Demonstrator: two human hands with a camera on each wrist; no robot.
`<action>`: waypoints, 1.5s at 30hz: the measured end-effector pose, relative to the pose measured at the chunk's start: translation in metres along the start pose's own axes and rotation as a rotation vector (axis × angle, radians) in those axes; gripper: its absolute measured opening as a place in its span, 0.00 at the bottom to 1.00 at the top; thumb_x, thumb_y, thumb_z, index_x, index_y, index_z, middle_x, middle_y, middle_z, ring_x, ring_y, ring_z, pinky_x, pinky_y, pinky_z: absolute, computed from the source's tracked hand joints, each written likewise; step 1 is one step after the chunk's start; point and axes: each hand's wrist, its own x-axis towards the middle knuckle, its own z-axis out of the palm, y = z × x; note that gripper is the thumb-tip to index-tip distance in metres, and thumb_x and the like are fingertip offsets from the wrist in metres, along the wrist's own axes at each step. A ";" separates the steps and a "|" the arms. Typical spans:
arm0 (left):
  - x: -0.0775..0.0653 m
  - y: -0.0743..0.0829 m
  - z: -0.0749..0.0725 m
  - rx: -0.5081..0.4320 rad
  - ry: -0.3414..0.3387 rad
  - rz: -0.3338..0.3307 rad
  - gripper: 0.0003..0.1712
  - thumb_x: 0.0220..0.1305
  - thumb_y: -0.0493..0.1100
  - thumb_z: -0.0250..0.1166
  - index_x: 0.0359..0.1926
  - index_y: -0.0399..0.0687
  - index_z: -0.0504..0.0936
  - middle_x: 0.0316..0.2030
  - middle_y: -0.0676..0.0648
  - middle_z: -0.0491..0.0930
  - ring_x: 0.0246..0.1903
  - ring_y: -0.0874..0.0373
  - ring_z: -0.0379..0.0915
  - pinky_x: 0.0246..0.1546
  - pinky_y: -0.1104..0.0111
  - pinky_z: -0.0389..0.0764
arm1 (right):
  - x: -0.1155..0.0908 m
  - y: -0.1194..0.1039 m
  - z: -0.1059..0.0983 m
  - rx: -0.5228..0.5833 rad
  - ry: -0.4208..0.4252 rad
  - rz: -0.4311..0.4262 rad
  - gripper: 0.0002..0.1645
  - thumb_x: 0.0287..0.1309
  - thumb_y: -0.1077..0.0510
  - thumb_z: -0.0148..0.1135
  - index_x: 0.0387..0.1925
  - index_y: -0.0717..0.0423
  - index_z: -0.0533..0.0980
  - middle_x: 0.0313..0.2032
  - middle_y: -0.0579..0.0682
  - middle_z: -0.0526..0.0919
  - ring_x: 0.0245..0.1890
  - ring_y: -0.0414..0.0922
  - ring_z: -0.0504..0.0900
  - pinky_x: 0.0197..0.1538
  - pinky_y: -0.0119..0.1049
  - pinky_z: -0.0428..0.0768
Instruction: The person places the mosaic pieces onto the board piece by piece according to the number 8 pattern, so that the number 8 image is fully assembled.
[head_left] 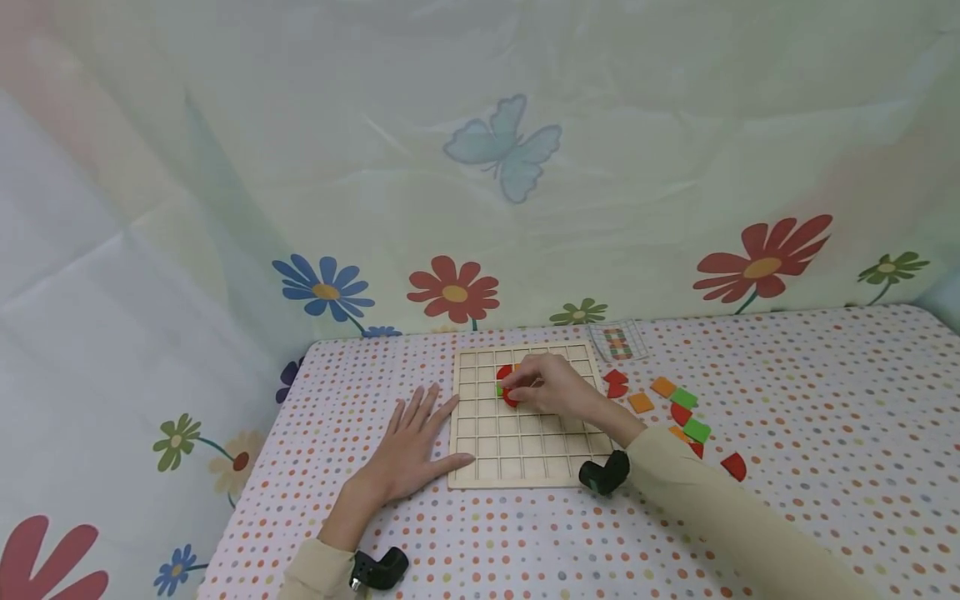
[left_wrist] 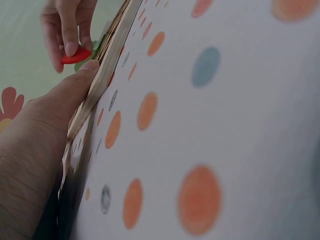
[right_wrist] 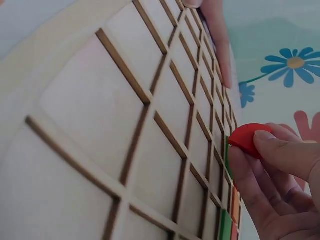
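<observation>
My right hand point(head_left: 547, 385) pinches a red quarter-circle tile point(right_wrist: 249, 139) between thumb and fingers, over the upper-left middle of a wooden grid board point(head_left: 487, 473). Under and around those fingers, a red piece point(head_left: 503, 372) and a green tile point(right_wrist: 226, 225) sit in the grid, partly hidden by the hand. To the left lies my left hand point(head_left: 411, 450), its fingers spread on the tablecloth beside the board. Its thumb point(left_wrist: 82, 80) rests at the board's left edge, and nothing is held in it.
Right of the board lie loose tiles: orange squares point(head_left: 641, 403), green squares point(head_left: 697, 430) and red quarter-circles point(head_left: 734, 467). A pattern card point(head_left: 633, 340) lies behind the board's far right corner. A flowered curtain point(head_left: 600, 242) hangs behind the dotted tablecloth point(head_left: 840, 417).
</observation>
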 end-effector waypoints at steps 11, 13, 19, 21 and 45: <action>0.000 0.001 0.001 0.005 0.010 0.009 0.53 0.69 0.75 0.57 0.85 0.59 0.52 0.84 0.42 0.42 0.83 0.42 0.31 0.80 0.43 0.37 | 0.005 0.004 0.006 -0.132 -0.056 -0.092 0.09 0.63 0.69 0.71 0.44 0.63 0.89 0.31 0.45 0.80 0.33 0.37 0.77 0.39 0.31 0.80; 0.000 0.001 0.002 0.004 0.011 0.010 0.53 0.69 0.75 0.57 0.85 0.59 0.52 0.84 0.42 0.42 0.83 0.42 0.31 0.80 0.43 0.36 | 0.006 0.004 0.006 -0.155 -0.063 -0.106 0.09 0.62 0.68 0.72 0.44 0.63 0.89 0.31 0.44 0.81 0.32 0.36 0.75 0.37 0.31 0.78; 0.000 0.001 0.002 -0.003 0.015 0.015 0.53 0.68 0.75 0.57 0.85 0.59 0.52 0.84 0.42 0.42 0.83 0.42 0.31 0.80 0.43 0.36 | 0.007 0.004 0.008 -0.196 -0.080 -0.121 0.09 0.63 0.67 0.72 0.44 0.62 0.90 0.34 0.46 0.84 0.33 0.36 0.74 0.36 0.30 0.75; 0.000 0.001 0.002 -0.002 0.015 0.014 0.53 0.68 0.75 0.57 0.85 0.59 0.52 0.84 0.42 0.42 0.83 0.43 0.31 0.80 0.43 0.36 | 0.007 0.003 0.008 -0.199 -0.080 -0.122 0.09 0.63 0.68 0.72 0.44 0.63 0.90 0.34 0.47 0.83 0.33 0.37 0.75 0.36 0.30 0.76; -0.001 0.001 -0.001 0.018 0.016 0.014 0.53 0.69 0.74 0.58 0.85 0.58 0.52 0.84 0.41 0.41 0.83 0.42 0.31 0.80 0.43 0.37 | 0.007 -0.013 0.016 -0.393 -0.093 -0.136 0.08 0.62 0.72 0.70 0.41 0.63 0.90 0.35 0.50 0.85 0.38 0.45 0.83 0.42 0.32 0.85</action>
